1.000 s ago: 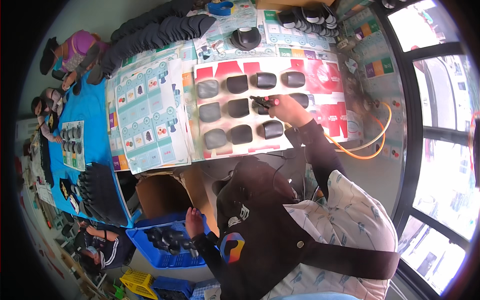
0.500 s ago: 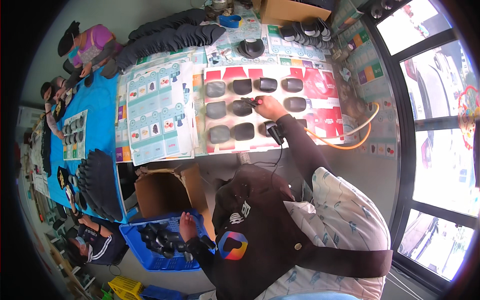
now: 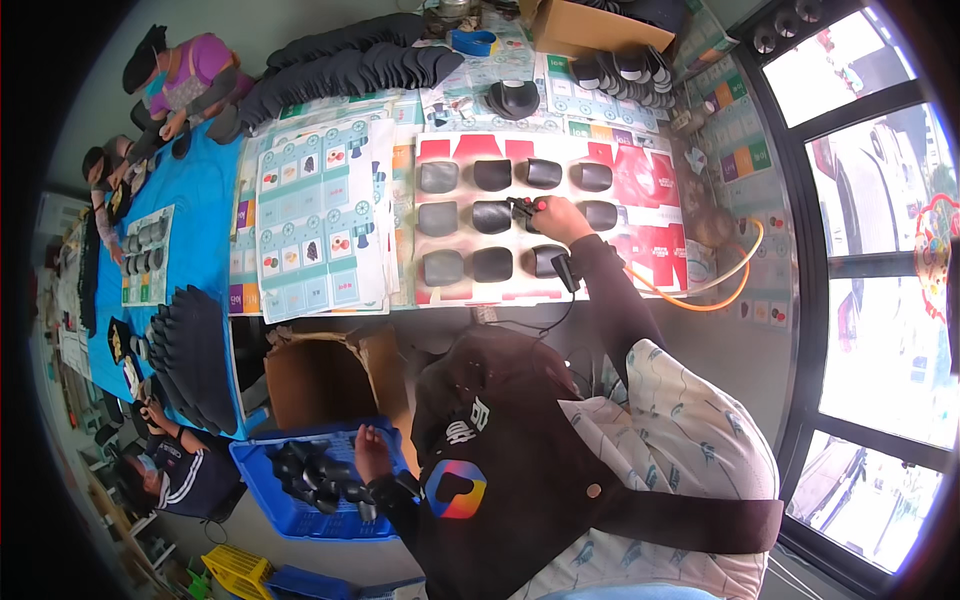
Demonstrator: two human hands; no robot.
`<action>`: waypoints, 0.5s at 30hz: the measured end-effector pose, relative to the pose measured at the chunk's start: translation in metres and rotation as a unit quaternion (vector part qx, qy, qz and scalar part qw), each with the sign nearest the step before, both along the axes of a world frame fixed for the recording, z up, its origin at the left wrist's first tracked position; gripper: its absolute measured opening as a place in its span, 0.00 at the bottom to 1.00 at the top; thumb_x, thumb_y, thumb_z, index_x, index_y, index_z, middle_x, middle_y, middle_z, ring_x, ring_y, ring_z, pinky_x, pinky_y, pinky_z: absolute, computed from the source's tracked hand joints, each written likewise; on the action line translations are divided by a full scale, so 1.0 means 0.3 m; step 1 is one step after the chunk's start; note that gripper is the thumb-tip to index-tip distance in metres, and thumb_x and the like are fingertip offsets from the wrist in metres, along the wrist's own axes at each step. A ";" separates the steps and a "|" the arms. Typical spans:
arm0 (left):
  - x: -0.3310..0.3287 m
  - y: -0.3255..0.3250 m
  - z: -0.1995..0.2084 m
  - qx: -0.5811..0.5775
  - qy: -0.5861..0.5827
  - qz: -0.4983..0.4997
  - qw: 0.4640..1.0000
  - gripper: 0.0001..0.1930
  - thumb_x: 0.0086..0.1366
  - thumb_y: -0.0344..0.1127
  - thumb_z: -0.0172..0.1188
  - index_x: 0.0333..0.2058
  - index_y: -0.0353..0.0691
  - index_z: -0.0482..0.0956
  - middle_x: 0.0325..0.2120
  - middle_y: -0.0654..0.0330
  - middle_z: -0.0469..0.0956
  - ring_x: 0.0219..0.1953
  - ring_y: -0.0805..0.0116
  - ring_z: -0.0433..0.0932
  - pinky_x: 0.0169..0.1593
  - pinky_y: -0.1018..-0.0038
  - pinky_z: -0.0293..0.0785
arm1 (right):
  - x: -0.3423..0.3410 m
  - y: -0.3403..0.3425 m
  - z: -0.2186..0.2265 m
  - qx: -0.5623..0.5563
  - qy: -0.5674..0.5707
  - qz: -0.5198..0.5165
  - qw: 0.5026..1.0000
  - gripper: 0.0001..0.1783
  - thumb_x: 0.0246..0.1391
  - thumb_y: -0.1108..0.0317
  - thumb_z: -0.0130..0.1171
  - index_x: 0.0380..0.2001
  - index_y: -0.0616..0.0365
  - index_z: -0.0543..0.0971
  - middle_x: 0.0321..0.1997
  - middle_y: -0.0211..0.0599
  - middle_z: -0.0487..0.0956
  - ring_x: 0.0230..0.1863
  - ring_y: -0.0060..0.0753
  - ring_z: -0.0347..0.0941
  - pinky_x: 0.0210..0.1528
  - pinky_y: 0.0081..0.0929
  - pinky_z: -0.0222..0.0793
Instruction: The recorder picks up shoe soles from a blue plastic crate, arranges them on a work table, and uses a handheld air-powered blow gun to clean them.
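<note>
My right hand (image 3: 562, 218) is closed round a small black spray gun (image 3: 522, 208) with red knobs. It is held over a red-and-white board (image 3: 462, 150), its nozzle just right of a dark curved piece (image 3: 490, 217) in the middle row. Several such pieces lie in rows on the board. Those in the left column, such as the grey piece (image 3: 437, 218), look paler than the darker ones beside them. My left hand (image 3: 373, 452) hangs beside a blue crate (image 3: 300, 528) of dark curved pieces, fingers apart and holding nothing. My right hand hides part of the middle row.
An orange hose (image 3: 700, 306) loops right of the board. Printed sheets (image 3: 315, 220) lie to its left, with rows of dark curved pieces (image 3: 350, 75) behind. Cardboard boxes stand at the back (image 3: 590, 30) and under the table (image 3: 392, 365). People work along the blue table (image 3: 190, 230).
My right hand and the spray gun have moved slightly right over the middle row. My left hand stays beside the crate. The whole view has shifted a little.
</note>
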State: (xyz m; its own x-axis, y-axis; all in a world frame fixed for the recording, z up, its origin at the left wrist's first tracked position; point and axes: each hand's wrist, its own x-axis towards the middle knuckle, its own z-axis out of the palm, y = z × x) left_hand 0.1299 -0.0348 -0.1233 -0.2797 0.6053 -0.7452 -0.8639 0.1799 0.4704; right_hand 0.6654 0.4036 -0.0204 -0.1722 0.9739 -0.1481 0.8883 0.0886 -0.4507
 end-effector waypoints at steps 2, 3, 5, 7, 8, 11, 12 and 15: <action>0.022 0.029 0.018 -0.012 0.010 0.002 1.000 0.10 0.71 0.35 0.60 0.46 0.37 0.80 0.36 0.61 0.81 0.39 0.70 0.78 0.44 0.76 0.75 | -0.014 -0.027 0.095 -0.023 0.026 0.026 0.999 0.11 0.47 0.64 0.59 0.28 0.61 0.80 0.35 0.57 0.82 0.39 0.64 0.78 0.45 0.53 0.73; 0.025 0.014 0.015 -0.012 -0.002 0.002 1.000 0.10 0.71 0.34 0.60 0.46 0.37 0.80 0.35 0.61 0.80 0.39 0.70 0.77 0.44 0.76 0.75 | -0.031 -0.027 0.089 0.007 0.033 0.041 0.999 0.10 0.48 0.65 0.57 0.28 0.61 0.80 0.34 0.56 0.82 0.37 0.64 0.78 0.43 0.52 0.73; 0.013 -0.002 -0.003 -0.016 -0.014 0.001 1.000 0.09 0.71 0.34 0.60 0.45 0.37 0.80 0.35 0.62 0.80 0.39 0.70 0.77 0.44 0.76 0.75 | -0.052 -0.030 0.096 -0.008 0.095 0.004 0.995 0.11 0.47 0.65 0.57 0.30 0.63 0.79 0.32 0.59 0.80 0.37 0.66 0.76 0.42 0.52 0.72; 0.014 -0.007 -0.023 0.029 -0.012 -0.024 0.999 0.12 0.73 0.35 0.56 0.50 0.38 0.79 0.41 0.61 0.81 0.44 0.69 0.79 0.45 0.77 0.75 | -0.062 -0.033 0.102 -0.022 0.155 -0.031 0.987 0.13 0.46 0.65 0.58 0.31 0.65 0.79 0.29 0.62 0.78 0.36 0.67 0.75 0.40 0.51 0.71; 0.017 -0.015 -0.026 0.028 -0.013 -0.020 0.999 0.12 0.73 0.35 0.56 0.50 0.38 0.79 0.41 0.61 0.81 0.44 0.69 0.79 0.45 0.77 0.75 | -0.065 -0.034 0.105 -0.047 0.143 -0.008 0.989 0.13 0.46 0.65 0.58 0.32 0.65 0.79 0.30 0.62 0.79 0.37 0.67 0.75 0.41 0.50 0.71; 0.023 -0.045 -0.036 0.022 -0.009 0.001 1.000 0.12 0.73 0.34 0.55 0.50 0.38 0.79 0.41 0.60 0.81 0.44 0.68 0.78 0.45 0.76 0.75 | -0.092 -0.055 0.106 -0.035 0.133 0.004 0.990 0.13 0.47 0.67 0.57 0.34 0.64 0.80 0.32 0.60 0.80 0.38 0.65 0.77 0.42 0.49 0.72; 0.021 -0.056 -0.038 0.051 -0.026 -0.006 0.998 0.12 0.73 0.34 0.54 0.51 0.37 0.78 0.42 0.60 0.81 0.45 0.67 0.78 0.46 0.75 0.75 | -0.102 -0.060 0.107 0.003 0.138 -0.012 0.990 0.13 0.48 0.67 0.56 0.35 0.64 0.81 0.32 0.59 0.81 0.38 0.64 0.77 0.43 0.49 0.72; 0.054 -0.063 -0.027 0.036 -0.015 -0.007 0.999 0.14 0.74 0.36 0.52 0.54 0.38 0.76 0.43 0.61 0.79 0.44 0.68 0.76 0.45 0.75 0.74 | -0.088 -0.056 0.095 -0.007 0.124 0.052 0.991 0.14 0.48 0.68 0.56 0.37 0.64 0.81 0.34 0.59 0.81 0.39 0.64 0.78 0.44 0.49 0.72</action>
State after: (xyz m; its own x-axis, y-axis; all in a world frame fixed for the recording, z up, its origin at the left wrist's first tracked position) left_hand 0.1460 -0.0538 -0.1313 -0.2493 0.6612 -0.7075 -0.8751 0.1591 0.4571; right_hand 0.6390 0.3868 0.0082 -0.3048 0.9469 -0.1027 0.7368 0.1661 -0.6554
